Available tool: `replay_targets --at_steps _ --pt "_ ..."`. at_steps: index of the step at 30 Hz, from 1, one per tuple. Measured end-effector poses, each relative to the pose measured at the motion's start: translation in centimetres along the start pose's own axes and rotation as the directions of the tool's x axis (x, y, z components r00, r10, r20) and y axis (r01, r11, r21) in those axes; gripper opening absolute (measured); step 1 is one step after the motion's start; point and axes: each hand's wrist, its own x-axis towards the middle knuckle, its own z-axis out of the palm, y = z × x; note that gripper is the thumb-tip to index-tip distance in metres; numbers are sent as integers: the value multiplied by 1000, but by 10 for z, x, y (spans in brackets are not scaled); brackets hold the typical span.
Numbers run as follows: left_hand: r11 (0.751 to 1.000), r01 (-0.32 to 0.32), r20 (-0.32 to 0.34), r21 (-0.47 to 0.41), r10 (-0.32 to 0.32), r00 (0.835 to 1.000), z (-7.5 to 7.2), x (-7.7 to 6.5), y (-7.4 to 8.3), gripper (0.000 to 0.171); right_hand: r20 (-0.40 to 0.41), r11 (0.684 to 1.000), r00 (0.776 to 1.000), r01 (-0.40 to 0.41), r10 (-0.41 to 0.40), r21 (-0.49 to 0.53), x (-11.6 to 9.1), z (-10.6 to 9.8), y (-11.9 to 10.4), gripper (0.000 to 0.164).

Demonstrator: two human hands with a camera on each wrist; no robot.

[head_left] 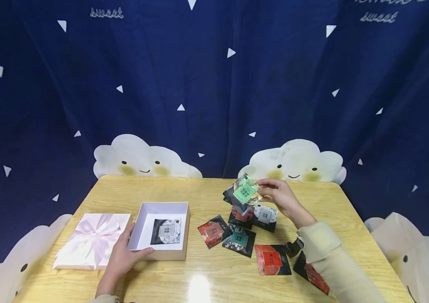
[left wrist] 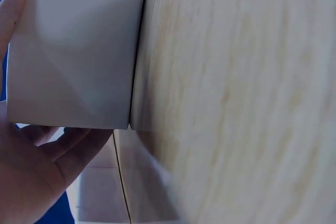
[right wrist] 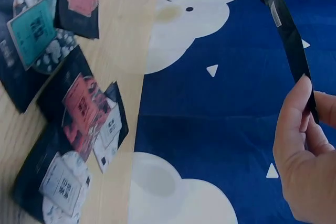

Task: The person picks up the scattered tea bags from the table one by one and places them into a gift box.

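My left hand (head_left: 123, 254) holds a pale, open square gift box (head_left: 167, 255) at its left side, thumb along the front wall. In the left wrist view its fingers bend round the edge of the box (left wrist: 76, 51). Inside the box lies a black sachet (head_left: 160, 231) with a grey label and white pattern. My right hand (head_left: 282, 200) pinches a black sachet with a green label (head_left: 245, 192) by its edge, raised over the other sachets. The right wrist view shows this sachet (right wrist: 289, 35) edge-on between thumb and fingers.
Several sachets lie right of the box, among them a red-patterned one (head_left: 213, 231), a teal-labelled one (head_left: 239, 240), a grey-labelled one (head_left: 265, 216) and a red one (head_left: 273, 259). Another (head_left: 311, 273) sits partly under the right forearm. A bow-topped lid (head_left: 93, 240) lies at the left.
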Motion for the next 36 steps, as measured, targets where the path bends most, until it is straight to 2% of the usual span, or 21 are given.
replay_targets --at_steps 9,19,30,36 --pt "1000 -3 -12 -20 3 1000 1 -2 -1 102 20 998 1000 -14 13 61 10 22 -8 33" --pt "1000 6 -5 -16 -6 1000 0 -1 0 102 61 995 998 10 -16 97 21 46 -10 32" --pt "1000 1 0 -26 -1 1000 2 0 -2 102 76 987 997 -29 17 158 28 82 -7 30" --pt "1000 -5 -12 -11 5 1000 2 1 -3 101 86 991 996 -37 26 128 32 103 -3 28"
